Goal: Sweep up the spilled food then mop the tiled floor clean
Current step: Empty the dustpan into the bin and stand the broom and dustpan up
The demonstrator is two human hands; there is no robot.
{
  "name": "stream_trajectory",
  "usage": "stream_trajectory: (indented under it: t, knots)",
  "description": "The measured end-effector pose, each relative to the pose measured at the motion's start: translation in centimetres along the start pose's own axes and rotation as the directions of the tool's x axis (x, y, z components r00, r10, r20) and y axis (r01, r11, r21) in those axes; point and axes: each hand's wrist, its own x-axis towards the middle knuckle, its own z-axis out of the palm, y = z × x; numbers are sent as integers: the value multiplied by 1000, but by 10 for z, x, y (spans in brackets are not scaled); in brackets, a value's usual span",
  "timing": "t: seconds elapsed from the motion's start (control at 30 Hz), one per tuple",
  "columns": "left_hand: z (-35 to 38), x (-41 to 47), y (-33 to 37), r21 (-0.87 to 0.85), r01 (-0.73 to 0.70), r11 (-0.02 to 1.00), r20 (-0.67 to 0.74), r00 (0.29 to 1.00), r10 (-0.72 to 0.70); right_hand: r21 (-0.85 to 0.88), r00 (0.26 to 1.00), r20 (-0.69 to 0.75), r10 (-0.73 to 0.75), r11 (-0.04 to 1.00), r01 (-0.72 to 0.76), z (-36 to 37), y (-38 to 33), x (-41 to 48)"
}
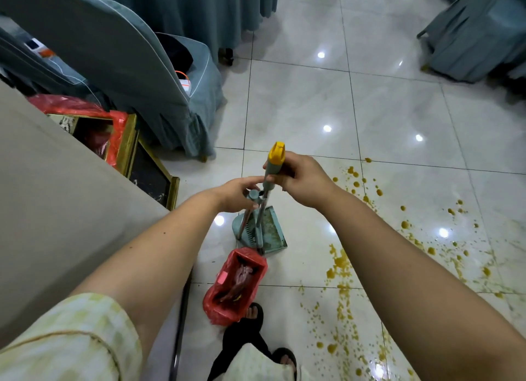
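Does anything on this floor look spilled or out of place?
Yes. Orange-yellow food splatter lies scattered over the glossy white floor tiles, right of the teal plastic dustpan. Nothing has been swept yet.

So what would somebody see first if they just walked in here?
Most likely the yellow-orange spill, spattered in blobs and drops over the shiny tiled floor on the right. Next, in the middle, the right hand grips a yellow-topped broom while the left hand holds the dustpan by its handle. A small bin lined with a red bag stands near the person's feet.
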Motion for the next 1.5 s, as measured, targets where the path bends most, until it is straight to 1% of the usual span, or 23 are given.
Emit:
stream_trajectory:
  t: [0.13, 0.23, 0.33, 0.4, 0.47, 0.57, 0.7, 0.77, 0.87, 0.93, 1.0, 1.03, 1.07, 1.13, 1.27, 1.37, 1.43, 1.5]
  knots:
    - [5, 4, 0, -9, -4, 1000, 62, 998, 4, 82, 1000, -7, 18, 996, -17, -1, 2, -6]
    - [6, 3, 3, 15, -15, 1000, 54, 998, 14, 140, 999, -34, 25, 990, -20, 2, 4, -11]
    - [6, 0, 5, 14, -10, 1000, 56, 998, 9, 151, 987, -135, 85, 986, -64, 8, 23, -19]
    - [6, -3, 4, 13, -2, 1000, 64, 998, 1, 124, 962, -202, 186, 979, -164, 13, 46, -30]
    - [8, -6, 4, 16, -8, 1000, 69, 998, 7, 134, 921, -221, 322, 945, -298, 23, 73, -44]
    - [13, -5, 5, 32, -20, 999, 46, 999, 18, 128, 864, -177, 472, 881, -455, 49, 109, -56]
    - [15, -1, 1, 45, -34, 998, 1, 999, 34, 149, 836, -54, 546, 833, -534, 88, 133, -41]
    - [14, 1, -1, 66, -43, 997, -27, 999, 44, 95, 842, -47, 537, 842, -532, 113, 144, -24]
    - [19, 3, -7, 95, -72, 993, -62, 995, 78, 44, 865, -87, 494, 869, -493, 155, 155, 0]
    - [20, 4, -13, 118, -77, 990, -102, 991, 89, 102, 860, -198, 470, 883, -458, 180, 158, 16]
    - [18, 4, -15, 107, -78, 991, -123, 988, 91, 242, 820, -321, 474, 878, -413, 197, 157, 24]
    - [16, 4, -15, 89, -86, 992, -120, 988, 97, 284, 802, -355, 481, 872, -398, 202, 155, 27]
    - [14, 3, -14, 75, -95, 993, -118, 988, 103, 290, 790, -382, 479, 874, -390, 206, 155, 29]
    - [12, 3, -13, 49, -94, 994, -137, 985, 100, 244, 789, -411, 456, 889, -387, 210, 157, 35]
    - [12, 4, -12, 45, -95, 994, -202, 974, 102, 195, 830, -367, 420, 907, -372, 213, 161, 42]
    - [11, 5, -12, 47, -78, 996, -193, 978, 86, 189, 842, -340, 419, 908, -375, 212, 162, 40]
    - [14, 5, -12, 101, -60, 993, -213, 974, 81, 206, 853, -302, 426, 903, -378, 206, 160, 37]
    - [18, 2, -10, 197, -43, 979, -240, 967, 91, 233, 875, -218, 433, 893, -385, 198, 158, 33]
